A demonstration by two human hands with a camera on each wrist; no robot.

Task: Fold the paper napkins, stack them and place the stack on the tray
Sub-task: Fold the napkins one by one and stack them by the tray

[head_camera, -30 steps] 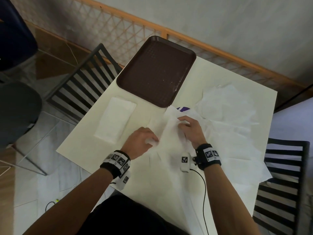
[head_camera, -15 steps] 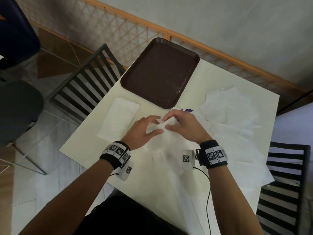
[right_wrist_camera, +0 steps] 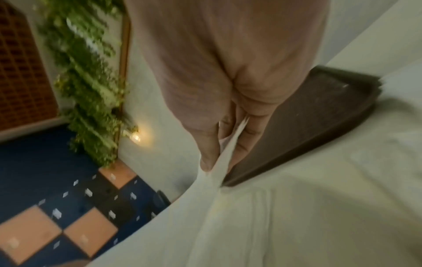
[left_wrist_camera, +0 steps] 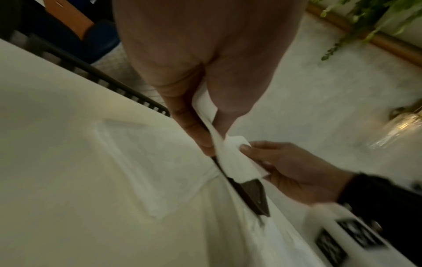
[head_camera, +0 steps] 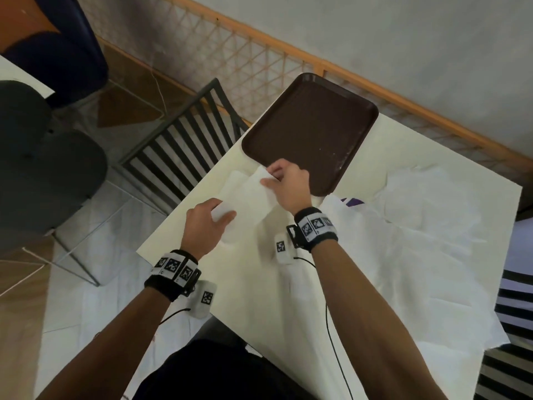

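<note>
a: start with the fingers. what do they do?

b: the right hand (head_camera: 288,183) pinches the far corner of the folded napkin (head_camera: 251,192) between thumb and fingers (right_wrist_camera: 209,153); the wrist view shows the thin paper edge squeezed there. the left hand (head_camera: 206,223) pinches the near end, thumb on top, fingers (left_wrist_camera: 194,130) below. so both hands hold one napkin, stretched between them and lifted a little off the counter (head_camera: 403,157).

a: and where is this napkin now?

b: it hangs over the first folded napkin (left_wrist_camera: 139,162), which lies flat on the counter just beside the left near edge of the brown tray (head_camera: 311,134). the tray holds nothing. the unfolded napkins (head_camera: 418,241) are spread on the right side of the counter, well apart from the hands.

a: what can go wrong from here?

b: i think the next step is to lay it on the first one. the paper is thin and limp, so if one hand lets go too early, the fold can open or the free end can drop crooked. also, the right hand is very near the tray rim; the corner can land on the rim, and then the stack will not be even. too strong a pull between the hands could tear it.
</note>
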